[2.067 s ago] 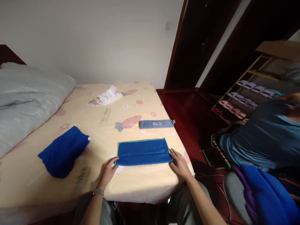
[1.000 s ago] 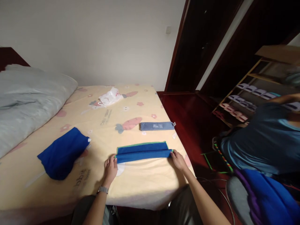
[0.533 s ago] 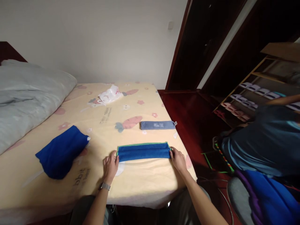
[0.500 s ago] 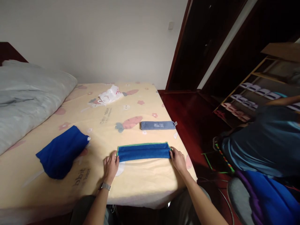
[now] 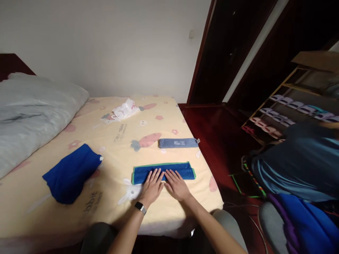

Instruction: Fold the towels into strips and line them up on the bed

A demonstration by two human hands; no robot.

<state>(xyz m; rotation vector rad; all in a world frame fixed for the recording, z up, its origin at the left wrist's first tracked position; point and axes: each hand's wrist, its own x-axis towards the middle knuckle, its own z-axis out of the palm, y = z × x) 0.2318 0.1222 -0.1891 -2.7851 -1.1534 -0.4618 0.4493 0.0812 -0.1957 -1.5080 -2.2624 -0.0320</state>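
Note:
A blue towel (image 5: 182,171) with green edging lies folded into a long strip near the front of the bed. My left hand (image 5: 153,185) rests flat on the middle of the strip, fingers stretched out. Beside it, my right hand (image 5: 176,185) also presses flat on the towel, the two hands nearly touching. Beyond them lies a grey-blue folded strip of cloth (image 5: 178,143) with white lettering. A crumpled plain blue cloth (image 5: 72,173) with a small white tag is to the left.
A white plastic bag (image 5: 125,108) sits farther back on the patterned bed sheet (image 5: 113,155). Grey bedding (image 5: 37,113) is piled at the left. Off the bed's right edge are a slipper rack (image 5: 280,109) and a person in a dark top (image 5: 296,162).
Both hands have left the towel's two short ends and come together on its middle, now lying flat. The towel stays in about the same place.

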